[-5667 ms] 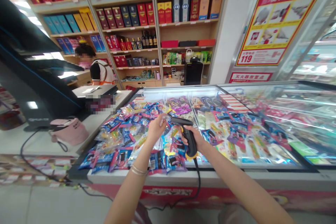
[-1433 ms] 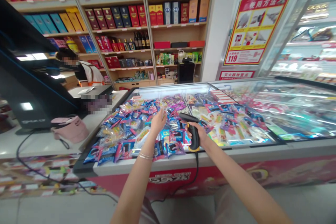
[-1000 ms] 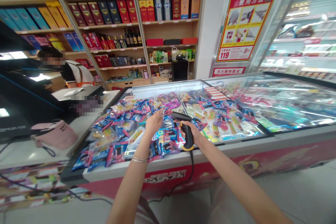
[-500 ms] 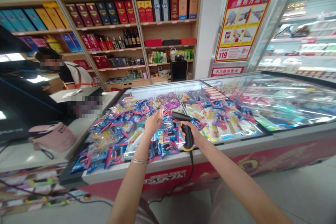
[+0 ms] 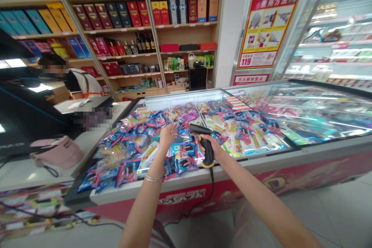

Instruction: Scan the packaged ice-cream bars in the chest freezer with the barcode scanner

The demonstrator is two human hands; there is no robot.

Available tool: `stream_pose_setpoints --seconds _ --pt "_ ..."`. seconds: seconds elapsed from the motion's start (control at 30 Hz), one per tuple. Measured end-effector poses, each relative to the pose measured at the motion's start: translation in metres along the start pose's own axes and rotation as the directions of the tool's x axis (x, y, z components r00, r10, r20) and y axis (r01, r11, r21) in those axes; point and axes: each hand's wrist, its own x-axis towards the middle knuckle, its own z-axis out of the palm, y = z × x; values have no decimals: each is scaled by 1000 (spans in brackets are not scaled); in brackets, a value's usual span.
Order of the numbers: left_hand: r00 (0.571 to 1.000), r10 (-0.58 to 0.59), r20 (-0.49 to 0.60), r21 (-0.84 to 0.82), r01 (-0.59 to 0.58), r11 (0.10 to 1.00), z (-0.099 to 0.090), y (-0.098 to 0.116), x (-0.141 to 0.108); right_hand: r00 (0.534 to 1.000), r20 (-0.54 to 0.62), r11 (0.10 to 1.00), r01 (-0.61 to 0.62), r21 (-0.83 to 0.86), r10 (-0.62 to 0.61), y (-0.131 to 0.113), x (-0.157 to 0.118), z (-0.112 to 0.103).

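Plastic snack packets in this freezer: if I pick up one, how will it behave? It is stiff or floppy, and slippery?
The plastic snack packets will probably feel light for their size, as they look thin and slightly puffed. They seem floppy, since they bend where they overlap. Their glossy film may be slippery, so the loose pile in the chest freezer could shift when you pull one.

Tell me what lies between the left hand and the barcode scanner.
Head view: foil packets in the display freezer, lower down, between the left hand and the barcode scanner.

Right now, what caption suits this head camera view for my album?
A right hand grips a barcode scanner over a freezer of snack packets, the left hand raised beside it.
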Motion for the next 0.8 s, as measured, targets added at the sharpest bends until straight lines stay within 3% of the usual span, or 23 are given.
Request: stream_pose_setpoints --seconds 0.27,0.6,0.7,0.8 --pt "997 -73 13 -3 73 997 2 -4 3 999 -5 999 35 23 -35 4 2 -4" --pt "1000 -2 13 22 1 1000 2 -6 3 999 -14 998 46 31 -45 -6 -6 4" --pt "998 56 30 15 -56 998 -1 5 9 987 -79 989 145 42 -141 -24 -17 -5" --pt "992 119 37 -19 -119 993 0 32 23 963 -140 973 232 10 -229 -53 -36 -27"
